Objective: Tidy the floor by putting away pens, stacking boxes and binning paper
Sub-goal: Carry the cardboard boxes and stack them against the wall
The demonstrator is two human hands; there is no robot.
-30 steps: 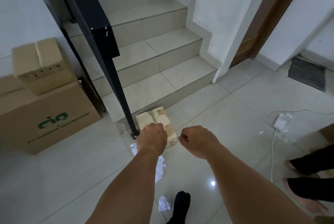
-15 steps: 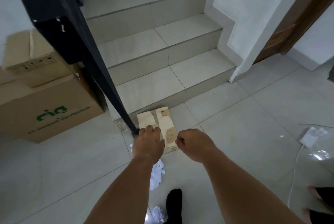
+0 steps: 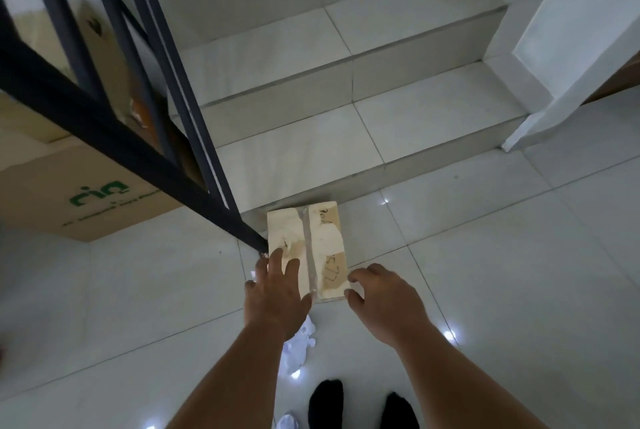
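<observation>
Where stairs meet floor — one small box (image 3: 306, 248); left hand (image 3: 275, 293), right hand (image 3: 382, 300) both spread, empty.

The left hand (image 3: 275, 293) hides the small box's (image 3: 308, 248) near-left corner; railing (image 3: 114, 137) bars partly screen the stacked boxes (image 3: 86, 193).

Small taped cardboard box (image 3: 306, 248) flat on floor tiles at stair foot, crumpled white paper (image 3: 298, 345) nearby

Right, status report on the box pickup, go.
Left hand open, fingers on small box. Right hand open at its near right corner. Box flat on floor. Railing post tight against box's left side.
</observation>
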